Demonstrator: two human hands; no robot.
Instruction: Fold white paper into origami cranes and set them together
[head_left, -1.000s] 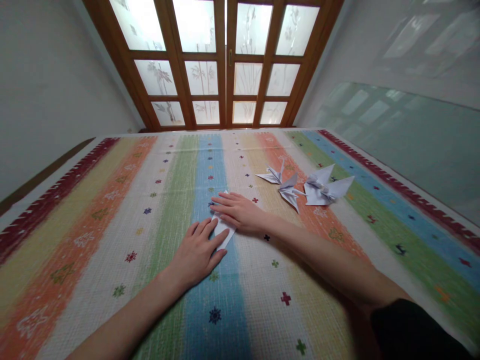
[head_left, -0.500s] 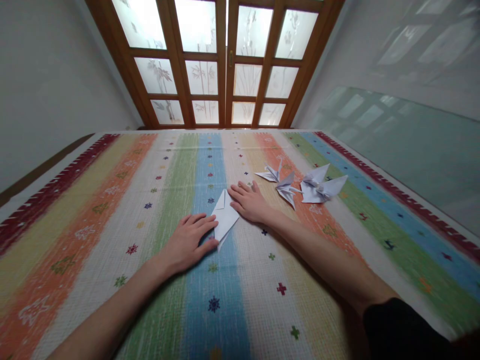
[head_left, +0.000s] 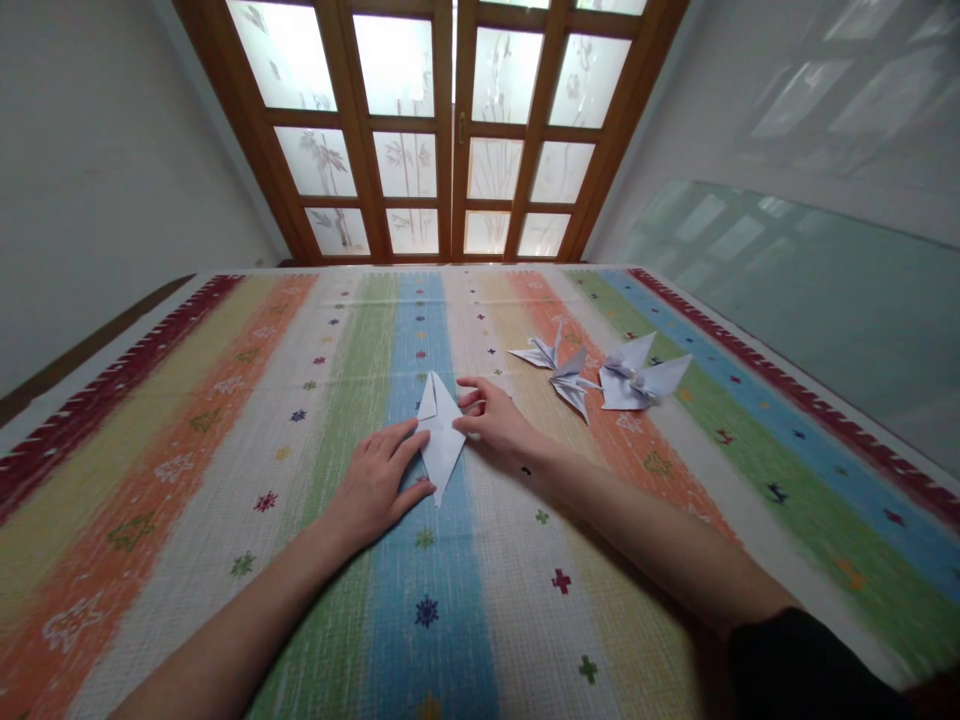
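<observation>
A white sheet of folded paper (head_left: pixel 442 435) lies in a narrow diamond on the blue stripe of the cloth, a small flap showing near its top. My left hand (head_left: pixel 386 470) rests along the paper's left side, thumb and fingers apart, fingertips touching its edge. On the other side, my right hand (head_left: pixel 491 415) has its fingers curled, with thumb and index finger closed at the paper's right corner. Right of that hand lie white paper cranes: one at the back (head_left: pixel 541 350), one in front of it (head_left: pixel 572 382), and a larger one (head_left: pixel 641 375).
A striped tablecloth (head_left: pixel 315 560) with small printed figures covers the table. Beyond the far edge stand wooden doors with frosted panes (head_left: pixel 412 165). Pale walls (head_left: pixel 97 140) rise on both sides, and a greenish glass panel (head_left: pixel 810 270) lines the right one.
The folded paper has turned slightly, its top tip swinging left. My right hand has gone from lying flat on the paper to curled fingers at its right corner. My left hand has shifted slightly left.
</observation>
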